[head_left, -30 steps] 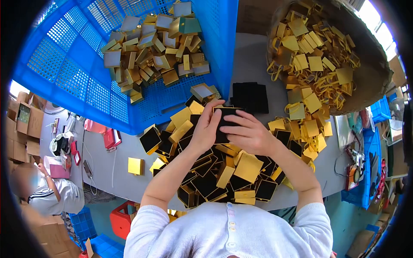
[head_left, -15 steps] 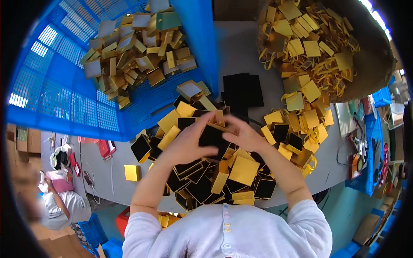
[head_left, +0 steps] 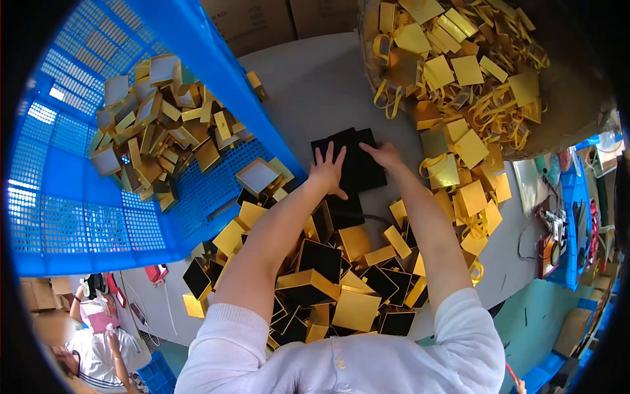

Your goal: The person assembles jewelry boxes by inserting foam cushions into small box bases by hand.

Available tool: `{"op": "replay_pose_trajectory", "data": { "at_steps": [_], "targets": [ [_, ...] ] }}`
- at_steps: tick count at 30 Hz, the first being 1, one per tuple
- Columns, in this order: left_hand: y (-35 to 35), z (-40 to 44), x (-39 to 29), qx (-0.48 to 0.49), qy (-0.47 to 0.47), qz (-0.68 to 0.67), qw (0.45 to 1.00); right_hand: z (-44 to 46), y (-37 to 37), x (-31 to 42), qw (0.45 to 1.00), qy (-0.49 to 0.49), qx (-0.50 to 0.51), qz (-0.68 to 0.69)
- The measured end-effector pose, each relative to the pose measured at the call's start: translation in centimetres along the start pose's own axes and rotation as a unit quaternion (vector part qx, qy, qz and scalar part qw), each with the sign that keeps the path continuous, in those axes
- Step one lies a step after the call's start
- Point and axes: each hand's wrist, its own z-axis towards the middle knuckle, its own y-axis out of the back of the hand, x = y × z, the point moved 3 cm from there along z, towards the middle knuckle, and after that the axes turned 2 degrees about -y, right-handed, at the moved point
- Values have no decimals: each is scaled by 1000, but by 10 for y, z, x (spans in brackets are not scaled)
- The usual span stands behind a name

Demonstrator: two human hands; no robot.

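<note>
My left hand [head_left: 328,173] lies with its fingers spread on a stack of flat black pieces [head_left: 369,172] on the grey table. At the stack's upper right edge, my right hand [head_left: 387,157] touches the black pieces with its thumb stretched out; its other fingers are partly hidden. Nothing is visibly gripped by either hand. Below my wrists is a heap of small gold boxes, many with black insides or faces. Near my left forearm, one gold box [head_left: 307,287] rests tilted on the heap.
A blue plastic crate [head_left: 262,141] on the left holds many gold boxes with pale insides. At upper right, a large container [head_left: 564,98] spills gold pieces with yellow ribbons onto the table [head_left: 308,69]. Brown cartons [head_left: 249,25] stand behind. Another person [head_left: 98,341] sits at lower left.
Both hands have moved forward from the box heap to the black stack. The black-faced gold box they held now appears let go on the heap. My view has shifted, and the crate appears turned.
</note>
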Motion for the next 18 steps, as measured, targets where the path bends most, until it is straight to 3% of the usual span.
{"op": "replay_pose_trajectory", "data": {
  "at_steps": [1, 4, 6, 7, 8, 11, 13, 18],
  "targets": [
    [-11, 5, 7, 4, -10, -30, 999, -5, -7, 2, 995, -2, 75, 60],
    [-25, -2, 20, -47, -49, -40, 997, 13, -25, -15, 978, -23, 167, 123],
    [-24, 5, 24, -125, -119, -40, 984, -18, -17, 10, 991, 27, 105, 79],
    [-28, 7, 27, -159, -165, -51, 972, -25, -12, 17, 996, 23, 72, -39],
    [-26, 7, 24, -120, -147, -36, 981, -22, -16, 7, 995, 67, 5, -67],
    [-23, 5, 10, -36, -106, -14, 994, -39, -11, -25, 990, 31, -112, 77],
    [-28, 8, 7, -31, -143, -7, 989, -33, -16, -54, 979, 25, -105, 170],
    [-32, 14, 0, -19, -236, -8, 972, -46, 0, -63, 984, 50, -134, 104]
  ]
}}
